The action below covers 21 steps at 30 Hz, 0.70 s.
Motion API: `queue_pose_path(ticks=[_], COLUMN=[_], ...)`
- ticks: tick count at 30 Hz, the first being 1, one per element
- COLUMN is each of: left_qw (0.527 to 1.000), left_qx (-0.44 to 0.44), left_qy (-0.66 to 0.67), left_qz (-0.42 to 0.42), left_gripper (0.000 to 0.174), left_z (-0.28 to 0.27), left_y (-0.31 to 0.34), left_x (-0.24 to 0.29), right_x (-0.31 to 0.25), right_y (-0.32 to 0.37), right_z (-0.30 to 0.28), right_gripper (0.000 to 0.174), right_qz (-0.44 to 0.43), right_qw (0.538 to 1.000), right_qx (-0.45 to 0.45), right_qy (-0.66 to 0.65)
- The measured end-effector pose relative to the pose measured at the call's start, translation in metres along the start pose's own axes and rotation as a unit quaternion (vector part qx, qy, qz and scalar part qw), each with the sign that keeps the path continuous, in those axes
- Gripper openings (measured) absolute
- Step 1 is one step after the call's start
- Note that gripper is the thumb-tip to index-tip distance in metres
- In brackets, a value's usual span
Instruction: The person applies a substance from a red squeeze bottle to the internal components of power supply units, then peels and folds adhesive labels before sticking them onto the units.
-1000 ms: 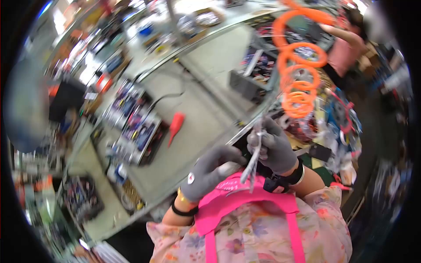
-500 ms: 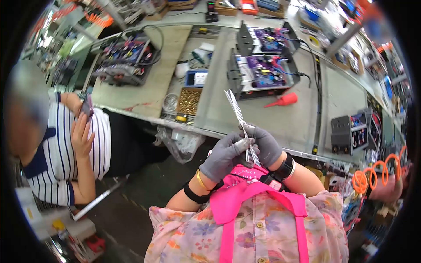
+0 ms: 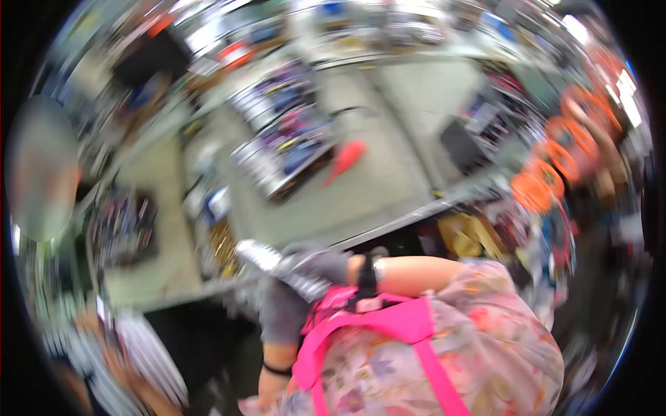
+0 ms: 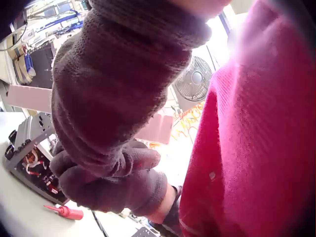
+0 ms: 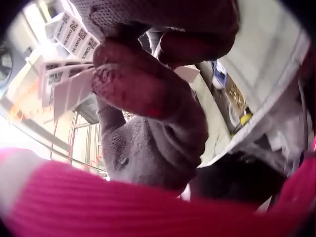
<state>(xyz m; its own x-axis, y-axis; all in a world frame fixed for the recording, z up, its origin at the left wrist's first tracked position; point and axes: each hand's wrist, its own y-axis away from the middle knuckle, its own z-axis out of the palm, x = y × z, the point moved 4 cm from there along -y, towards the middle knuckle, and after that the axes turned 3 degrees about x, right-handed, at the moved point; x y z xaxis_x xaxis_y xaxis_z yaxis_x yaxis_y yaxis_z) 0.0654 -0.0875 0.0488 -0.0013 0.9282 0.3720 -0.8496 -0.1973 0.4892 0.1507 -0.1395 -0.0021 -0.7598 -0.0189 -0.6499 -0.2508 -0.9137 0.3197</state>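
Observation:
Printed label strips with square codes [image 5: 81, 39] fan out beside gloved fingertips in the right wrist view. My left hand [image 5: 148, 143], in a grey knit glove, pinches them between thumb and fingers. Close against it, my right hand [image 4: 116, 190], gloved too, has its fingers curled in around the same strips. In the blurred head view both hands meet low before the pink apron [image 3: 374, 326]. One length of the label strip [image 3: 260, 255] sticks out to the upper left, while another part [image 3: 303, 283] lies across the hands.
A workbench [image 3: 388, 194] runs ahead, carrying an open electronic unit [image 3: 291, 145] and a red bottle with a thin tip [image 3: 347, 159]. Another unit [image 3: 479, 128] stands to the right near orange coiled hoses [image 3: 538, 187]. A seated person in stripes [image 3: 139, 360] is at lower left.
The head view swings left, then back right, blurring now. Both hands have shifted to the left of the apron, with the label strips still between them.

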Motion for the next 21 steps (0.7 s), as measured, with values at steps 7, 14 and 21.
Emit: queue_pose_path(ticks=[7, 14, 21], left_qw=[0.960, 0.963, 0.966], left_qx=[-0.031, -0.026, 0.103], left_qy=[-0.277, -0.239, -0.220], left_qz=[-0.037, 0.119, 0.090], left_gripper=[0.046, 0.036, 0.037], left_z=[-0.012, 0.044, 0.063], left_y=[-0.022, -0.035, -0.035], left_x=[-0.023, -0.035, -0.045], right_x=[-0.062, -0.103, -0.036], right_y=[0.067, 0.327, 0.611], right_z=[-0.024, -0.134, -0.336], right_gripper=[0.036, 0.023, 0.029], right_qz=[-0.170, -0.448, -0.229], right_qw=[0.878, 0.581, 0.156], right_qx=[0.145, 0.588, 0.869], right_qy=[0.424, 0.341, 0.409])
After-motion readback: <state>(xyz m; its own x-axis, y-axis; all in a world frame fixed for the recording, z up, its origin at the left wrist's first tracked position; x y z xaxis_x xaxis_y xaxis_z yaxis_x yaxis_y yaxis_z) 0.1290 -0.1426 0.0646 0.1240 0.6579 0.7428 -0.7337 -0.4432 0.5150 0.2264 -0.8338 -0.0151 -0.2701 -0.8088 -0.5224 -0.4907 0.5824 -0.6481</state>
